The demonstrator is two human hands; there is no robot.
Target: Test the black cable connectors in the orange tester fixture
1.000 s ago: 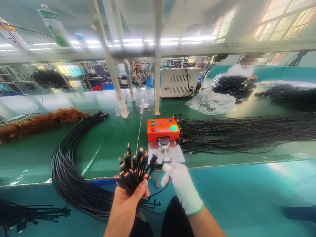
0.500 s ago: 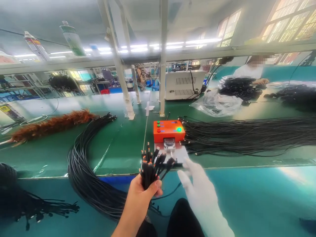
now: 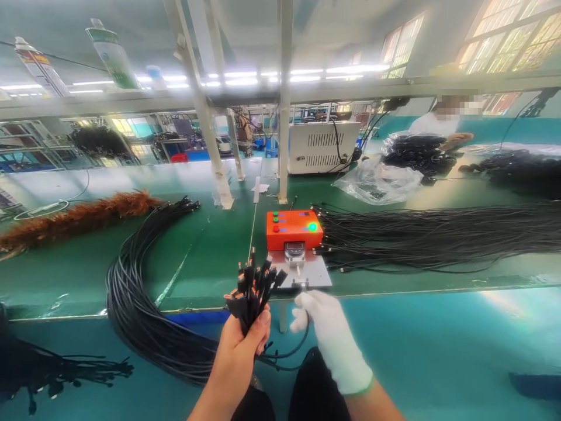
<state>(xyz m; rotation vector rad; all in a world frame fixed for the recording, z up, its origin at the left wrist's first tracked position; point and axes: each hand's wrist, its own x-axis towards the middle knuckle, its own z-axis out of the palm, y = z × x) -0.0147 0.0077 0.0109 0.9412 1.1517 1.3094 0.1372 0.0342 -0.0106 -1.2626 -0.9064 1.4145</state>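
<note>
Left hand point(image 3: 245, 336) clasping black cables point(image 3: 135, 318) — plugs point(image 3: 252, 289) upward, long axis bending leftward

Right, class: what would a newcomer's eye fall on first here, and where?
Probably the orange box with its glowing green light, mid-picture on the green table. Next, the bunch of black cable ends in the bare left hand, and the white-gloved right hand holding a cable at the front edge of the metal plate.

This is a factory workshop, shown by the long green bench point(image 3: 210, 245), bundled black cables point(image 3: 127, 292), an orange button box point(image 3: 294, 234), strip lights point(image 3: 346, 69) and a co-worker point(image 3: 432, 124).
</note>
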